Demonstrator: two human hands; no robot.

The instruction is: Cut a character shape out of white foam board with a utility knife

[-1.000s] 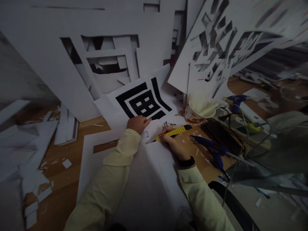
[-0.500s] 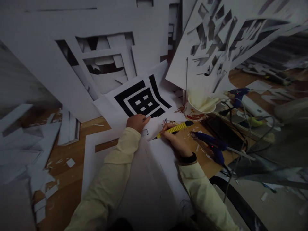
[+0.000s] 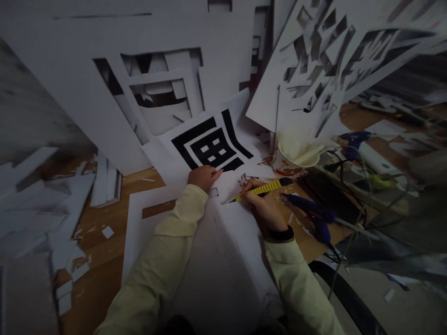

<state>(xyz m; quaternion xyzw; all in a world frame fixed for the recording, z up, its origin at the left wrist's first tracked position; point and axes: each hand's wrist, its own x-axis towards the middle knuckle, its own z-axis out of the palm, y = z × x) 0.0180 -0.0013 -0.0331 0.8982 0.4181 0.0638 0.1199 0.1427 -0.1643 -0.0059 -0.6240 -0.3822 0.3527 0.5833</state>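
Observation:
In my right hand [image 3: 260, 204] is a yellow utility knife [image 3: 267, 187] with a black end, gripped like a pen. Its blade points left, its tip at a white board [image 3: 237, 232] beneath my forearms. My left hand [image 3: 204, 177] rests at the lower edge of a white sheet [image 3: 164, 158] printed with a thick black character [image 3: 213, 144]. Its fingers are curled together, and what lies under them is hidden. Beside that hand a small rectangular outline shows on the board, and further left a slot opens onto brown wood.
Large cut-out boards [image 3: 223, 56] stand upright behind. To the right are a paper cup [image 3: 295, 158] of pale strips, a blue glue gun [image 3: 310, 211], a dark flat slab [image 3: 331, 195] and loose cables. White offcuts [image 3: 70, 209] are heaped at left on the wooden table [image 3: 101, 260].
The whole view has shifted slightly, so everything sits a little further right. Both hands keep nearly the same places on the work, and the utility knife stays in my right hand.

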